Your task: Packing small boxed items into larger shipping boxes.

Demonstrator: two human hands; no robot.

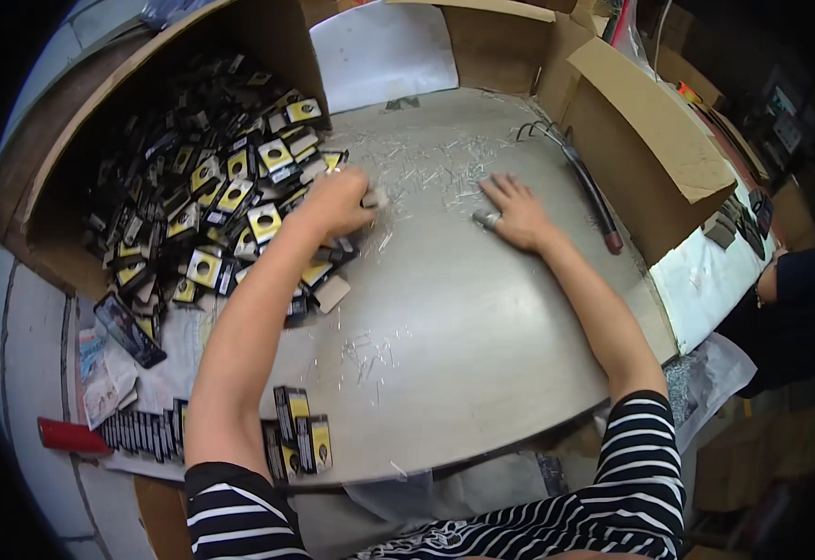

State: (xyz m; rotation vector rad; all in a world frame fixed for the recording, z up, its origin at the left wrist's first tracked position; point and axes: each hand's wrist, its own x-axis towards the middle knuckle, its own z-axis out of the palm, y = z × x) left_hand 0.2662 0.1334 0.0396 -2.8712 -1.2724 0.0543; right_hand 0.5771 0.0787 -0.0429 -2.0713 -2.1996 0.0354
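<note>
Striped sleeves (645, 457) line the bottom, right hand (519, 217) spread, left hand (337, 201) curled, its hold unclear, with few standing boxes (316, 444) seemingly finished lower left, the upper-left box heap (263, 224) remaining.

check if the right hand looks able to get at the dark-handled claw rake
Likely yes: the right hand is spread open, and the claw rake lies close on its right, with nothing standing between them.

No legible text; box labels (320, 439) too small.
</note>
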